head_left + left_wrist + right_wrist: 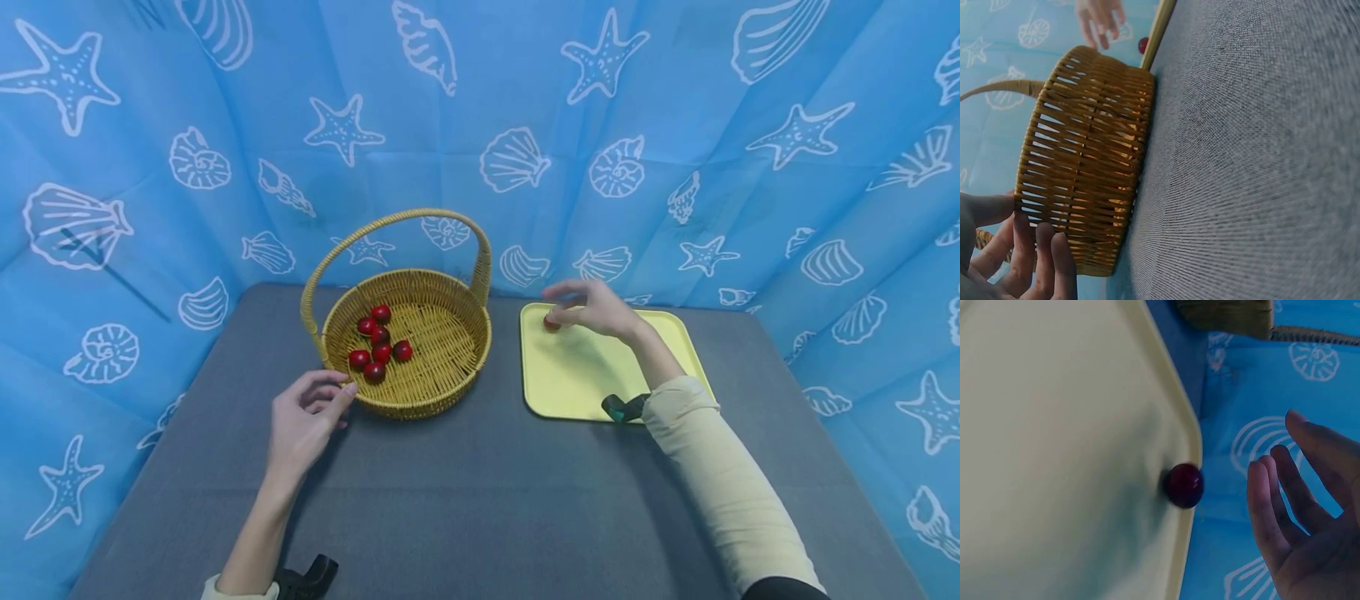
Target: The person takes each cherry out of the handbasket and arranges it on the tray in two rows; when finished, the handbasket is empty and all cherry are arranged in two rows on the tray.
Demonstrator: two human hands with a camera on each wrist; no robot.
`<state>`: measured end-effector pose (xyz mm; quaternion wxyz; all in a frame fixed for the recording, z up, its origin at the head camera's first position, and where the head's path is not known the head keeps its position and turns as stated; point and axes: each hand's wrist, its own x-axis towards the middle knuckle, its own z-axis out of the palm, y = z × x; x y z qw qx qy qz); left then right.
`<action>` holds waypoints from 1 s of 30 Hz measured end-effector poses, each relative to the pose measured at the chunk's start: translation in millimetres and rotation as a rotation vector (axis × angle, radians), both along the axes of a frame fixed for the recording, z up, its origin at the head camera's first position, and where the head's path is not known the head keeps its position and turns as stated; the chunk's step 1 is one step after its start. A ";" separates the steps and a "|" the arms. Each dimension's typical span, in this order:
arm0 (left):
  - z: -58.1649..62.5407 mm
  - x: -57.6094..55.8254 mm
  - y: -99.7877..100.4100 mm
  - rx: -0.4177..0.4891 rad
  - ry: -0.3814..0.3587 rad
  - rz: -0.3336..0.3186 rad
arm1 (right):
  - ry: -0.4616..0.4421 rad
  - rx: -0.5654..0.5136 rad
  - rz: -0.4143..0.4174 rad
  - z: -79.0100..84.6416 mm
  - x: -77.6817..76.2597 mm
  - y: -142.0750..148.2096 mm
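From my remote station, I see the left hand [303, 421] pinching the rim of the basket [442, 342], beside seven red fruits [382, 352]. The right hand [600, 310], fingers loosely parted, hovers over the tray [558, 383], apart from the lone fruit [1184, 485] at its edge.

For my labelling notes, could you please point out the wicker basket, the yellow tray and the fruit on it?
Wicker basket [1085, 159], left wrist view, outer wall.
Yellow tray [573, 375], head view, bare surface.
Red fruit [1184, 485], right wrist view, its middle.
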<state>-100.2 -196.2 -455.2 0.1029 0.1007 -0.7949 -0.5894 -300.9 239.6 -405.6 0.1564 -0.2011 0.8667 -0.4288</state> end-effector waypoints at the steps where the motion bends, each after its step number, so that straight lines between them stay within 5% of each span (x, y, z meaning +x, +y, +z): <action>1: 0.1 -0.1 -0.1 0.001 0.000 -0.001 | 0.005 -0.009 0.006 3.3 1.6 -2.5; 15: 0.6 -0.3 0.3 -0.016 -0.002 0.015 | -0.017 -0.136 0.104 43.9 22.7 -54.5; 23: -0.8 0.1 -0.3 -0.017 0.017 0.013 | 0.045 -0.171 0.267 52.5 23.5 -93.5; 30: -2.1 0.5 -0.4 -0.002 -0.001 0.016 | 0.006 -0.154 0.336 52.7 16.8 -127.8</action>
